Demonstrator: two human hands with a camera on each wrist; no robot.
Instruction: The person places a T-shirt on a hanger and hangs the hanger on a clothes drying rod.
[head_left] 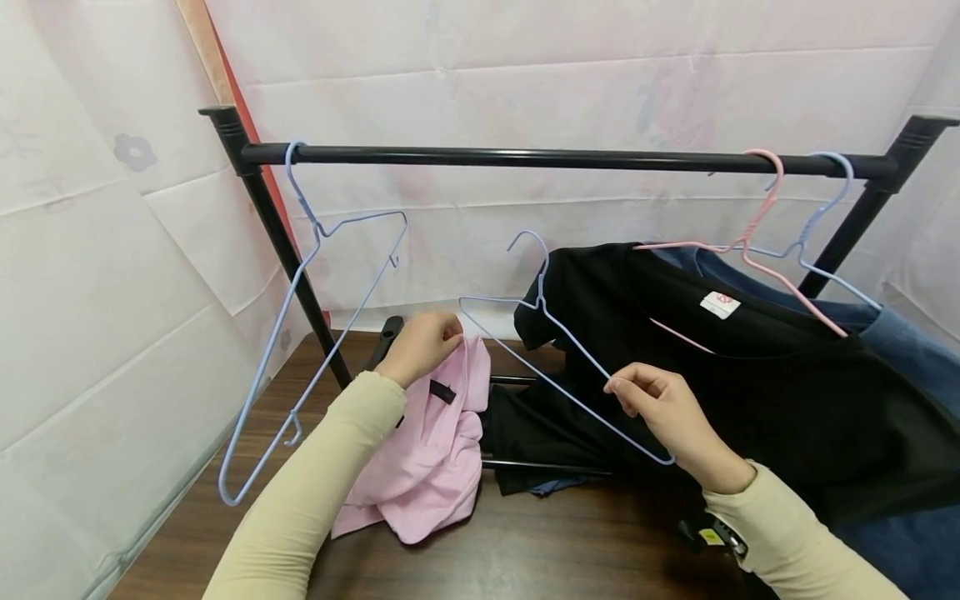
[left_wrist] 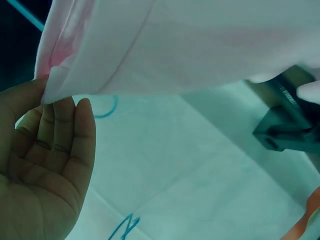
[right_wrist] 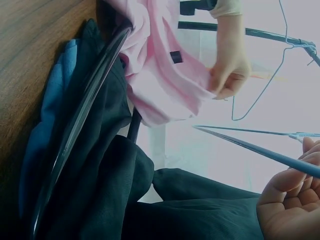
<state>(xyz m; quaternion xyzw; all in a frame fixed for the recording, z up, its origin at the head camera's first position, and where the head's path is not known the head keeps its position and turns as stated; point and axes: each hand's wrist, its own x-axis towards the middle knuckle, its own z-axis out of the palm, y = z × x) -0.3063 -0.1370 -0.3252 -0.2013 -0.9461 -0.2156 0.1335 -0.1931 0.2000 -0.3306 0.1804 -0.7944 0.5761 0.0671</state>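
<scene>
My left hand [head_left: 422, 343] pinches the edge of a pink garment [head_left: 431, 467] with thumb and fingers. In the left wrist view, the pink cloth [left_wrist: 165, 45] spreads from the fingertips. A small black label shows on it in the head view, and its lower part lies bunched low by the table. Between the thumb and fingers of my right hand [head_left: 667, 408] is a light blue wire hanger [head_left: 541, 292]. Its hook points up, and nothing hangs on it. The right wrist view shows the hanger's bar [right_wrist: 260, 152] running from that hand toward the pink cloth.
A black rail [head_left: 487, 158] spans the rack. Another bare blue hanger [head_left: 300, 200] hangs at its left end. At right hang a black T-shirt [head_left: 750, 417] on a pink hanger [head_left: 757, 221] and a dark blue shirt [head_left: 915, 350] behind. Below is a brown wooden table [head_left: 570, 542].
</scene>
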